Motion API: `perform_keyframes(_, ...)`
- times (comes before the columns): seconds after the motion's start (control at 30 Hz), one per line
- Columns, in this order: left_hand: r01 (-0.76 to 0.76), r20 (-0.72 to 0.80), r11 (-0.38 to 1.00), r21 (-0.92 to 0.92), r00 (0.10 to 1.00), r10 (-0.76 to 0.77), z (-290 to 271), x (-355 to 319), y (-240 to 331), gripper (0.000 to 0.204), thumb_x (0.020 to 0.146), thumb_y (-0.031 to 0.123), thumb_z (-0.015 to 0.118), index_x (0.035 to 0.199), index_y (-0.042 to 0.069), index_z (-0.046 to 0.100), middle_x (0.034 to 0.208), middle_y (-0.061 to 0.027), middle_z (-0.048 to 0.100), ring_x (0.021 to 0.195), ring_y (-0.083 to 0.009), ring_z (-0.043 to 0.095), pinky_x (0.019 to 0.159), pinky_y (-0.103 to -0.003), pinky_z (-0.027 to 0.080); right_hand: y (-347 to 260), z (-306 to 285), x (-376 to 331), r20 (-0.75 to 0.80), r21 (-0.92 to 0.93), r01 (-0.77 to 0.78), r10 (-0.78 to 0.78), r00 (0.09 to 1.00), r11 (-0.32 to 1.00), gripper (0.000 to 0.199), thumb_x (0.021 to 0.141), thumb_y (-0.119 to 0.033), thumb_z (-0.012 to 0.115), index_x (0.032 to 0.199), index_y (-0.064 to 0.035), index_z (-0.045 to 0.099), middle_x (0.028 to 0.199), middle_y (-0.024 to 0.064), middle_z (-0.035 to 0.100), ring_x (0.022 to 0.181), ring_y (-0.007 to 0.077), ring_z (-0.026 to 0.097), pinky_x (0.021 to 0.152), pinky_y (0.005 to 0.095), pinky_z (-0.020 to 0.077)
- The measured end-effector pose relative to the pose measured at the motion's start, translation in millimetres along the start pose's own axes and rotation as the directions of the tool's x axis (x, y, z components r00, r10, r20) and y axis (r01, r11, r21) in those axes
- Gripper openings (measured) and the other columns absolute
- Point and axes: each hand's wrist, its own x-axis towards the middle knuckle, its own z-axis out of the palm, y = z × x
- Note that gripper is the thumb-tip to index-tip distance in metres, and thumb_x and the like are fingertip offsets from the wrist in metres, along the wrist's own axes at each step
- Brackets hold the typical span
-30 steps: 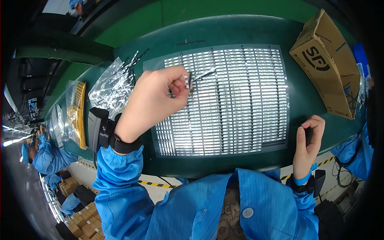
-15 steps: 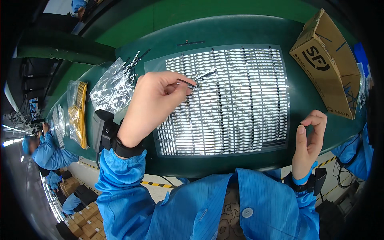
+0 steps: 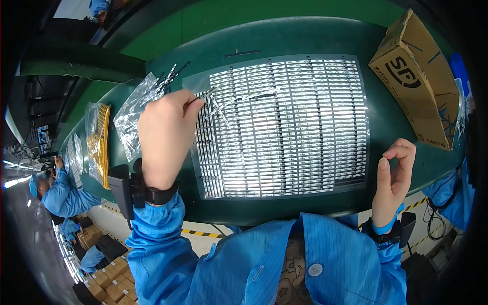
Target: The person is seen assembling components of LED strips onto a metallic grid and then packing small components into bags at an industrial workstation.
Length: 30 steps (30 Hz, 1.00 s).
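As left hand [image 3: 165,137] pinches, strip [image 3: 199,98] at grip

A large flat panel of white LED strips [image 3: 284,127] lies face up on the green bench, its many narrow rows running left to right in close columns, reaching from the near edge towards the far side. At its far-left corner one thin strip [image 3: 201,99] is lifted off the sheet, tilted and pinched at its end, while a few loose strips [image 3: 223,109] lie askew across the rows just right of it.
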Motion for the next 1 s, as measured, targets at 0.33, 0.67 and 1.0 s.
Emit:
perform_keyframes(0.33,-0.052,0.096,0.839,-0.542,0.988,0.123,-28,-25,12,0.011,0.089,0.005,0.063,0.080,-0.001,0.066,0.073,-0.0050,0.058,0.064,-0.0122,0.049,0.057,-0.026,0.035,-9,7,8,0.065,0.139,0.016,-0.025,0.998,0.990,0.015,0.084,0.005,0.056,0.096,-0.0027,0.052,0.103,0.0087,0.045,0.095,0.0172,0.045,0.090,0.0264,0.0343)
perform_keyframes(0.67,-0.237,0.056,0.676,-0.697,0.923,0.381,-1,-62,81,0.008,0.080,-0.003,0.069,0.088,-0.001,0.070,0.077,-0.0118,0.062,0.065,-0.0230,0.061,0.057,-0.031,0.048,-61,47,3,0.619,0.558,-0.576,0.162,0.768,0.598,0.021,0.089,0.000,0.068,0.107,-0.0020,0.056,0.091,-0.0013,0.058,0.079,0.0026,0.053,0.068,0.0191,0.0417)
perform_keyframes(1.0,-0.235,0.020,0.652,-0.721,0.933,0.359,6,-73,73,0.009,0.081,0.000,0.070,0.090,0.000,0.068,0.076,-0.0097,0.059,0.061,-0.0231,0.059,0.054,-0.032,0.047,-66,60,4,0.685,0.563,-0.683,0.199,0.701,0.466,0.012,0.092,0.003,0.061,0.100,-0.0015,0.052,0.088,0.0017,0.057,0.072,0.0044,0.053,0.064,0.0195,0.0450)
